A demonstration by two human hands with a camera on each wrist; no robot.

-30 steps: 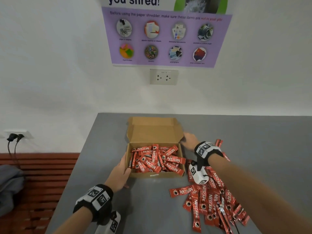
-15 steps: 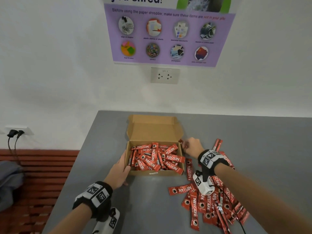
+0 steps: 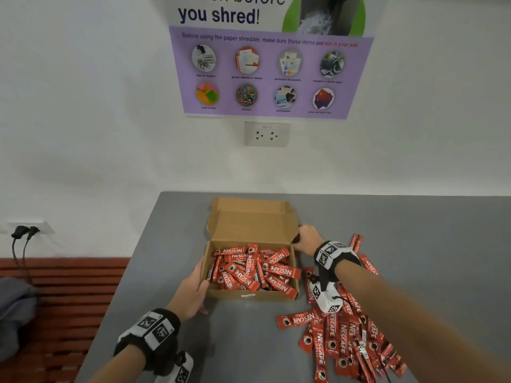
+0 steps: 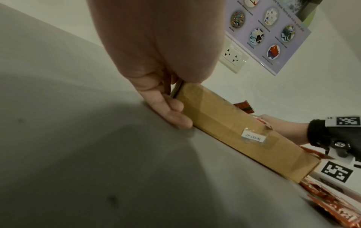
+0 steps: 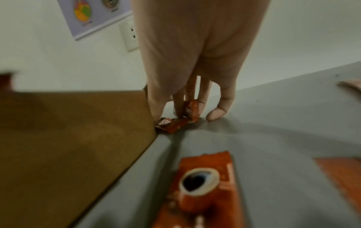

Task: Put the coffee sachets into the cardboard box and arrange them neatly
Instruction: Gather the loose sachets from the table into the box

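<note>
An open cardboard box [image 3: 250, 295] sits mid-table, its lid flap standing up behind. Red coffee sachets [image 3: 255, 269] lie jumbled inside it. My left hand [image 3: 201, 286] holds the box's front left corner; in the left wrist view its fingers [image 4: 171, 114] lie along the side wall of the box [image 4: 234, 123] and reach the table. My right hand [image 3: 300, 239] is at the box's right rear corner. There its fingers [image 5: 202, 98] pinch a sachet [image 5: 192, 110] against the table, beside a second sachet [image 5: 171, 125]. A loose sachet pile [image 3: 340, 338] lies to the right.
The grey table [image 3: 414, 244] meets a white wall with a socket [image 3: 266, 134] and a poster above. The table's left edge drops to a red slatted bench [image 3: 63, 299]. One sachet [image 5: 203, 189] lies just right of the box wall [image 5: 68, 138].
My right hand drew back a little, then returned to the box's right rear corner and came down on a sachet. The left hand has stayed on the box.
</note>
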